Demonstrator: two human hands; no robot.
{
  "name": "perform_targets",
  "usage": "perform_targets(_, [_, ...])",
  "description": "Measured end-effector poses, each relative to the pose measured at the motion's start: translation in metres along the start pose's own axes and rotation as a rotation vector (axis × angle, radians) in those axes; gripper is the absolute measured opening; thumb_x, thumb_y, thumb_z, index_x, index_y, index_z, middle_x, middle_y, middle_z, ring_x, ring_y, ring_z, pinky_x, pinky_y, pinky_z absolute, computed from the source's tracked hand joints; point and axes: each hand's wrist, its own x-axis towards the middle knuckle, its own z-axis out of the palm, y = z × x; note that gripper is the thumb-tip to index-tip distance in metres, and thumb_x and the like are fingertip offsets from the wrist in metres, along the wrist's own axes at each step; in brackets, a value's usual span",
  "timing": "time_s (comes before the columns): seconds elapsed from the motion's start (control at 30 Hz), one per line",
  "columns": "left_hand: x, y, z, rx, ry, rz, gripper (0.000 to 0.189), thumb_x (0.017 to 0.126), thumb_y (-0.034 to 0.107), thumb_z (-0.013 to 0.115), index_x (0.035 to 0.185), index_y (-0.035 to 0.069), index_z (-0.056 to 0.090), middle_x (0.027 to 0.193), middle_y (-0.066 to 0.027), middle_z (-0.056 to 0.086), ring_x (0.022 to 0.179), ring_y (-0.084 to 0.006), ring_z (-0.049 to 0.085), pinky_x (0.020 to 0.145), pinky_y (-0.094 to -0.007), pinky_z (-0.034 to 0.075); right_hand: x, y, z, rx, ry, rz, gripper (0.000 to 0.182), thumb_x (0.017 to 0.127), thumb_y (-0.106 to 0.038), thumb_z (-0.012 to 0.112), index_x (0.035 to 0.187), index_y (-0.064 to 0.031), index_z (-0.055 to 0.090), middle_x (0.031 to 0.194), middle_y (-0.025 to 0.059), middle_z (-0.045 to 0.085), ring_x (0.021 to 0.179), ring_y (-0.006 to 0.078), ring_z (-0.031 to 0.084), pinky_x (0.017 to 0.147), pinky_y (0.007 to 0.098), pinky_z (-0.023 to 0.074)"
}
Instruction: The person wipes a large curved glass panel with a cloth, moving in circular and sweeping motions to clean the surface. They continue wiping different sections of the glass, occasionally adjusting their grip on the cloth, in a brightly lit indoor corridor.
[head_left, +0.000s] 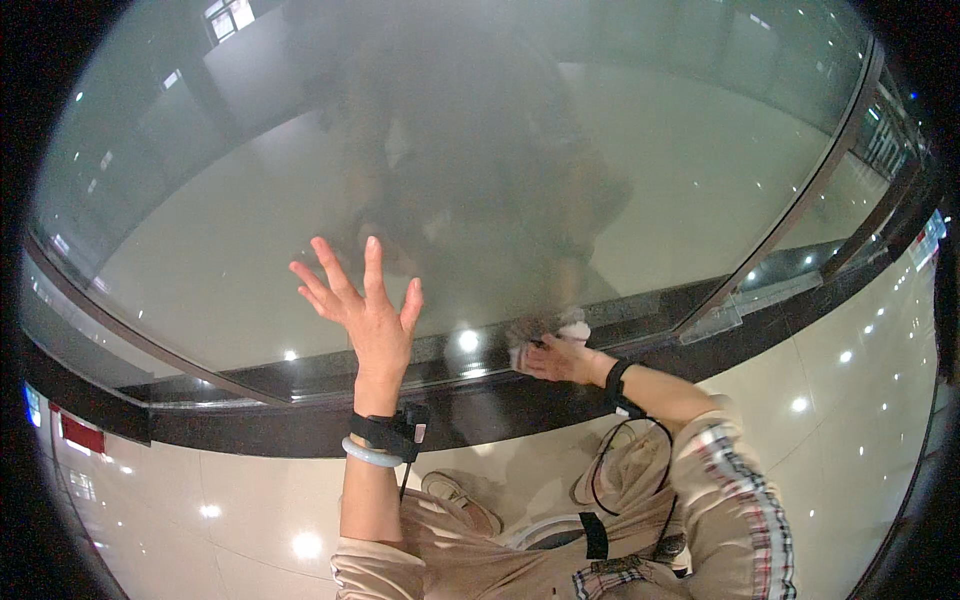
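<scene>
A large glass pane (480, 195) rises before me, with my dim reflection in it. My left hand (367, 307) is raised in front of the pane, fingers spread and holding nothing; I cannot tell whether it touches the glass. Low on the right, my right hand (551, 358) presses a crumpled white cloth (576, 331) against the bottom of the pane, just above its frame. Part of the cloth is hidden under the fingers. Each wrist wears a black strap with a cable, and a pale bangle (372, 453) circles the left wrist.
A dark sill (480, 412) runs along the foot of the glass. Metal uprights (780, 199) edge the pane at both sides. On the right, a clear plastic piece (712, 324) rests by the sill. Glossy floor tiles (255, 502) lie around my shoes (459, 499).
</scene>
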Motion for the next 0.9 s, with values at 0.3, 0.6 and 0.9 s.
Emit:
perform_targets(0.3, [-0.004, 0.008, 0.002, -0.08, 0.043, -0.103, 0.084, 0.078, 0.035, 0.073, 0.148, 0.024, 0.027, 0.157, -0.0234, -0.004, 0.14, -0.0541, -0.009, 0.1, -0.0772, 0.008, 0.035, 0.041, -0.076, -0.186, 0.431, 0.234, 0.047, 0.085, -0.031, 0.052, 0.132, -0.0228, 0.047, 0.131, 0.0004, 0.049, 0.107, 0.0221, 0.046, 0.083, 0.0388, 0.043])
perform_targets(0.6, [-0.009, 0.0, 0.014, 0.053, 0.01, 0.003, 0.096, 0.078, 0.061, 0.065, 0.152, 0.026, 0.014, 0.158, -0.0202, -0.009, 0.141, -0.0514, -0.009, 0.104, -0.0745, 0.007, -0.071, -0.039, 0.071, -0.268, -0.314, -0.181, 0.039, 0.092, -0.023, 0.048, 0.129, -0.0115, 0.048, 0.131, 0.0042, 0.049, 0.124, 0.0242, 0.043, 0.101, 0.0449, 0.0354])
perform_targets(0.9, [-0.02, 0.0, 0.016, -0.001, 0.01, -0.057, 0.096, 0.076, 0.061, 0.067, 0.151, 0.03, 0.017, 0.157, -0.0226, -0.007, 0.14, -0.0533, -0.009, 0.103, -0.0756, 0.005, -0.005, 0.124, -0.161, -0.199, 0.863, 0.713, 0.042, 0.075, -0.024, 0.063, 0.117, -0.0244, 0.06, 0.113, 0.003, 0.053, 0.104, 0.0246, 0.047, 0.076, 0.0395, 0.0379])
